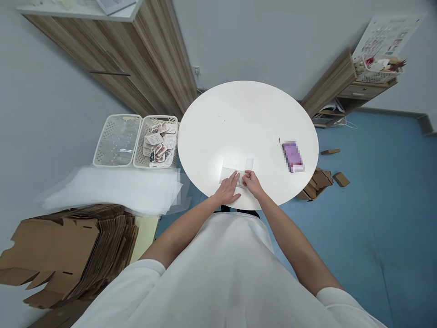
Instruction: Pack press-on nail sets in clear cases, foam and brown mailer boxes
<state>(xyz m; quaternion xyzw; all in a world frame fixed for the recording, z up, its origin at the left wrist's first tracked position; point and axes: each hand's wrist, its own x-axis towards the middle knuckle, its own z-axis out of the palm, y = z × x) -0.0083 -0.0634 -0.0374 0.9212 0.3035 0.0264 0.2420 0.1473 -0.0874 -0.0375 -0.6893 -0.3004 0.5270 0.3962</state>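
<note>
A thin, whitish translucent sheet (pixel 226 172) lies on the near part of the round white table (pixel 239 114); it may be a flat bag, I cannot tell. My left hand (pixel 228 189) rests on it with fingers stretched out and spread, pressing it to the tabletop. Close beside it, my right hand (pixel 251 183) has its fingers drawn together in a pinch at the sheet's right part. A pale flap (pixel 249 163) sticks up past the right fingertips. Both hands partly cover the sheet, so its fold and contents are hidden.
A phone, pixelated purple (pixel 292 156), lies on the table's right. At left stand a basket of printed cards (pixel 159 141) and a basket of clear plastic pieces (pixel 118 139). Nearer are white foam sheets (pixel 112 187) and flattened cardboard boxes (pixel 64 246). Cardboard (pixel 316 182) sits on the floor.
</note>
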